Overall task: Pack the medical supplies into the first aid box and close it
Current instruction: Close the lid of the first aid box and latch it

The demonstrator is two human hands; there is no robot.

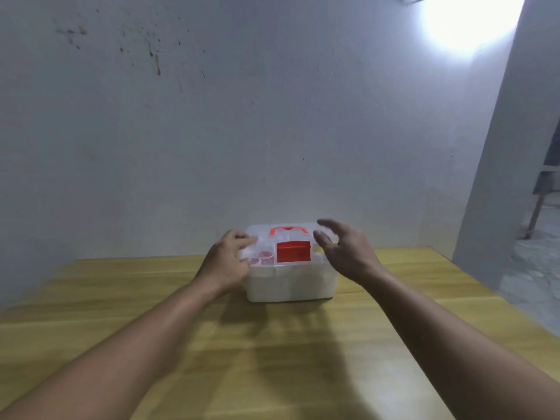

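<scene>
plain indoor room, stained whitewashed wall [212, 116], wooden table [121, 298], bare lamp glare [466, 19]

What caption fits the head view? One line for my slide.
Left hand rests on the lidded first aid box on a wooden table; right hand hovers open beside it.

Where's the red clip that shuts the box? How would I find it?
Look at the yellow wooden table, where one white box sits between two hands. The red latch is the solid square on its near top edge; the red handle behind is a thin arch.
</scene>
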